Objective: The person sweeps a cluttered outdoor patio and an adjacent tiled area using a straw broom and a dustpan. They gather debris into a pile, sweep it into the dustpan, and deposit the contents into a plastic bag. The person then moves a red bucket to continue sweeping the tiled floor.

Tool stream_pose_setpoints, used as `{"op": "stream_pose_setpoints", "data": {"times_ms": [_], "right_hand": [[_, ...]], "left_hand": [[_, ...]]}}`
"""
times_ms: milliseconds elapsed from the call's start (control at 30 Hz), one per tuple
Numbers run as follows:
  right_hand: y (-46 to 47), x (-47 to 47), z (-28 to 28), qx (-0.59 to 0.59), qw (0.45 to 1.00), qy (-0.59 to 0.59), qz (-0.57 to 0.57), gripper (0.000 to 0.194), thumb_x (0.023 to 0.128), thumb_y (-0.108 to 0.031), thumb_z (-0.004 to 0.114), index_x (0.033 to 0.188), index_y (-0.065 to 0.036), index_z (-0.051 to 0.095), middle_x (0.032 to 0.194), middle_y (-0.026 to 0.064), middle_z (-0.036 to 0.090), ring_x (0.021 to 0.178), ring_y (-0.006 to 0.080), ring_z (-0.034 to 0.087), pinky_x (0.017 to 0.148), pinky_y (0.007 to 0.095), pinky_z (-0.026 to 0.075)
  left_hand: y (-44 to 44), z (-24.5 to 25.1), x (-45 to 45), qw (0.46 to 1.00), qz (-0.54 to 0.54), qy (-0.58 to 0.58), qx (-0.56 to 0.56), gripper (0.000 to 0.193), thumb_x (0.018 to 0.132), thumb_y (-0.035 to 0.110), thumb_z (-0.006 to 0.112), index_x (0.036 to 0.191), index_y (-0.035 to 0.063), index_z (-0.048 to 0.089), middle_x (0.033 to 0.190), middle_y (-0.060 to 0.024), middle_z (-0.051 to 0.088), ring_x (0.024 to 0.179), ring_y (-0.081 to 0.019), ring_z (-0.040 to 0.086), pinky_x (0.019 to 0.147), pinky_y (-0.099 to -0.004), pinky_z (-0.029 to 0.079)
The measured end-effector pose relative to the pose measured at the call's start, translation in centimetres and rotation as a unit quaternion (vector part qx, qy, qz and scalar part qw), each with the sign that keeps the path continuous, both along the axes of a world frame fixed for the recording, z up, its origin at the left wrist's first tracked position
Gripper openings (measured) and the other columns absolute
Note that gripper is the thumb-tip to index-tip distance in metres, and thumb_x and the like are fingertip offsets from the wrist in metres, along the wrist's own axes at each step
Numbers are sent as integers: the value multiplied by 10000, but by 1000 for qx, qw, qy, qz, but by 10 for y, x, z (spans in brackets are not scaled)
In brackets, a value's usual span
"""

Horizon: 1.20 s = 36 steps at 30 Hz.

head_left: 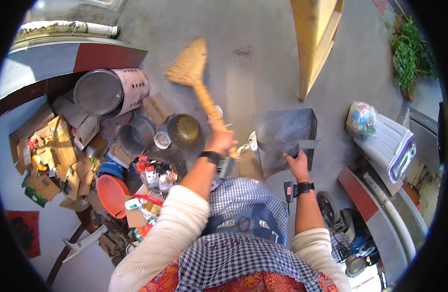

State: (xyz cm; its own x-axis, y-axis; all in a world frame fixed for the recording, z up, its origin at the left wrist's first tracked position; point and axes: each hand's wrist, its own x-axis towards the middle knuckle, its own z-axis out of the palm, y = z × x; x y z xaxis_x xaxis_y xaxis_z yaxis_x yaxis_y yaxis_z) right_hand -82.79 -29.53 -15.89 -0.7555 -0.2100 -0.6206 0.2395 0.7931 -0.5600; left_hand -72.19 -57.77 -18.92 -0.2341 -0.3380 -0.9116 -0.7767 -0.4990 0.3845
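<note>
My left hand (221,140) is closed around the handle of a straw hand broom (190,64), whose fan-shaped head points up and to the left above the concrete floor. My right hand (298,164) grips the short handle of a grey metal dustpan (282,126), which lies to the right of the broom handle. The pan looks bare inside. A small heap of dark debris (243,52) lies on the floor, right of the broom head and apart from it.
A yellow wooden piece of furniture (311,40) stands beyond the dustpan. Pots, a perforated metal drum (132,87), an orange basin (112,195) and flattened cardboard (59,146) crowd the left. At right are a white washing machine (384,142) and potted plants (406,54).
</note>
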Motion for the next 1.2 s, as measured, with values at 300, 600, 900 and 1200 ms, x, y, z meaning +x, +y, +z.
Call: {"op": "stream_pose_setpoints", "data": {"times_ms": [300, 600, 900, 1200], "right_hand": [[68, -2, 11, -55, 997, 2, -55, 288, 721, -137, 689, 910, 48, 574, 782, 111, 635, 697, 176, 575, 682, 312, 465], [94, 3, 11, -31, 993, 26, -113, 363, 692, -212, 709, 865, 71, 563, 754, 203, 624, 692, 311, 604, 660, 372, 468], [95, 21, 7, 22, 990, -56, -125, 375, 692, -215, 713, 908, 60, 578, 823, 218, 642, 777, 347, 627, 709, 386, 478], [69, 16, 12, 19, 989, -23, -142, 375, 693, -204, 714, 915, 62, 570, 820, 209, 643, 769, 341, 627, 708, 381, 479]], "left_hand": [[120, 119, -61, 962, 185, 148, 133, 615, 860, 92, 538, 1329, 224, 164, 791, -56, 472, 574, -141, 507, 495, -295, 492], [94, 158, -14, 963, 215, 82, 141, 269, 908, 164, 509, 1130, 148, 359, 816, -48, 482, 631, -163, 544, 552, -338, 531], [95, 102, -162, 913, 245, 201, 255, 216, 925, 229, 491, 994, 31, 439, 853, -120, 552, 847, -227, 583, 786, -384, 505], [51, 159, -175, 848, 322, 299, 297, 158, 888, 209, 559, 874, 61, 509, 721, -34, 538, 641, -151, 566, 592, -276, 519]]}}
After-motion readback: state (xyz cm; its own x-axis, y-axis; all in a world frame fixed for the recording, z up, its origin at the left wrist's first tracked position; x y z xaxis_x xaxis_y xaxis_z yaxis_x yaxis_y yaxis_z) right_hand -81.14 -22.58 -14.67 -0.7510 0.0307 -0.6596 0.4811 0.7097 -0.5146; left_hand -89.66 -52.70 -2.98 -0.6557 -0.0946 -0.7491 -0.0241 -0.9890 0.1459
